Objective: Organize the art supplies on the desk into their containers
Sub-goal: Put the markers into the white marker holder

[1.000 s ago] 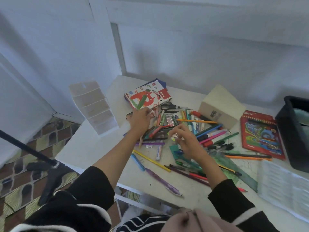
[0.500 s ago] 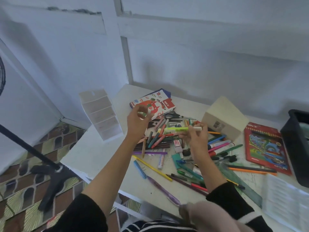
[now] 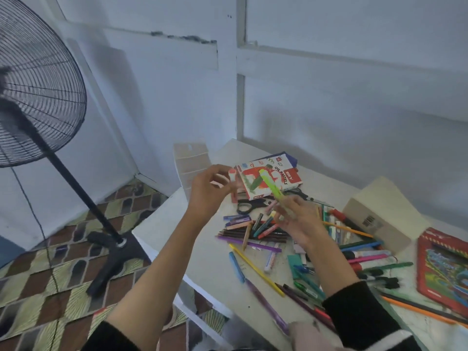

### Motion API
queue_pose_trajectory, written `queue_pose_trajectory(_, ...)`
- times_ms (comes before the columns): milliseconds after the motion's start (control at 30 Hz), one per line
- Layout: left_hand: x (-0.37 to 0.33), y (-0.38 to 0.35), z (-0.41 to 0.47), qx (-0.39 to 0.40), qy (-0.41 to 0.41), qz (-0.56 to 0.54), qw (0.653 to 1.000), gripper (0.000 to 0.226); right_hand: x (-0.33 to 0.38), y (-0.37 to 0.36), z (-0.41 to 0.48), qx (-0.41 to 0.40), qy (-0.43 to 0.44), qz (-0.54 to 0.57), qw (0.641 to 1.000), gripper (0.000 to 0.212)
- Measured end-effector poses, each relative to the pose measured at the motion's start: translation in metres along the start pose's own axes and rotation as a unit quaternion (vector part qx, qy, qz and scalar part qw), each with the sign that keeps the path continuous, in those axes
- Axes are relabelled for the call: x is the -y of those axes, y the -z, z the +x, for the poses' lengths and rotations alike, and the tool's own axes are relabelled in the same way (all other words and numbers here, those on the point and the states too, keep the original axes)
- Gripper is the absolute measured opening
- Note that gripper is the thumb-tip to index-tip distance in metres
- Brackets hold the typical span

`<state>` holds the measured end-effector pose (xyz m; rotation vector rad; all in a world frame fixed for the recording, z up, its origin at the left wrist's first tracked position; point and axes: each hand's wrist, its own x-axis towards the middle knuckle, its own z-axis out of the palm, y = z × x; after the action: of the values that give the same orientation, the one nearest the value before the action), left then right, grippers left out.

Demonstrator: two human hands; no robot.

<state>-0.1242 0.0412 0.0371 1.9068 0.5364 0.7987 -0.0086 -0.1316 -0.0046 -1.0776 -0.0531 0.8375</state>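
Both hands hover above the tabletop point(image 3: 211, 257), probably so each picked piece can be checked before it goes into a container. The right hand point(image 3: 298, 221) curls its fingers round a yellow-green marker point(image 3: 272, 186) that points up and away. The left hand point(image 3: 207, 193), just beside it, pinches a small white-and-red piece point(image 3: 231, 173). Loose pens point(image 3: 253, 234) lie unsorted beneath the right hand.

Light: dim, cool and bluish; we see it spread evenly over the bench point(image 3: 177, 224).
Shadows: soft-edged grey patches on the wall point(image 3: 291, 127) behind.
Blur: we find the left hand point(image 3: 210, 188) with its cap point(image 3: 231, 173) and the right hand point(image 3: 298, 224) with its green marker point(image 3: 272, 186) slightly smeared.
Edges: the fan point(image 3: 38, 84) bows outward at the left, a wide-angle bend.
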Motion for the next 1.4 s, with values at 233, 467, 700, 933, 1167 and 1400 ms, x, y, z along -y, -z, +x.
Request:
queue_pose_trajectory(233,-0.004,0.039,-0.010,-0.057,-0.007,-0.017,0.998,0.024,0.009,-0.063,0.007,0.055,0.090,-0.312,0.944,0.030)
queue_pose_trajectory(467,-0.007,0.069,-0.018,-0.161,-0.016,-0.054,0.985,0.023,0.018,-0.119,0.011,0.184,0.194,-0.365,0.892,0.026)
queue_pose_trajectory(700,-0.018,0.082,-0.016,-0.225,-0.074,-0.021,0.971,0.038,0.026,-0.155,0.022,0.200,0.360,-0.392,0.822,0.024)
queue_pose_trajectory(933,0.010,0.079,-0.007,-0.186,-0.077,0.123,0.972,0.021,0.008,-0.158,0.034,0.238,0.460,-0.541,0.663,0.019)
queue_pose_trajectory(1167,0.034,0.081,0.015,-0.127,-0.158,0.402,0.893,0.026,-0.010,-0.165,0.055,0.230,0.457,-0.648,0.565,0.016)
queue_pose_trajectory(1400,0.044,0.079,0.031,-0.040,-0.071,0.348,0.934,0.013,-0.015,-0.173,0.066,0.259,0.350,-0.686,0.583,0.038)
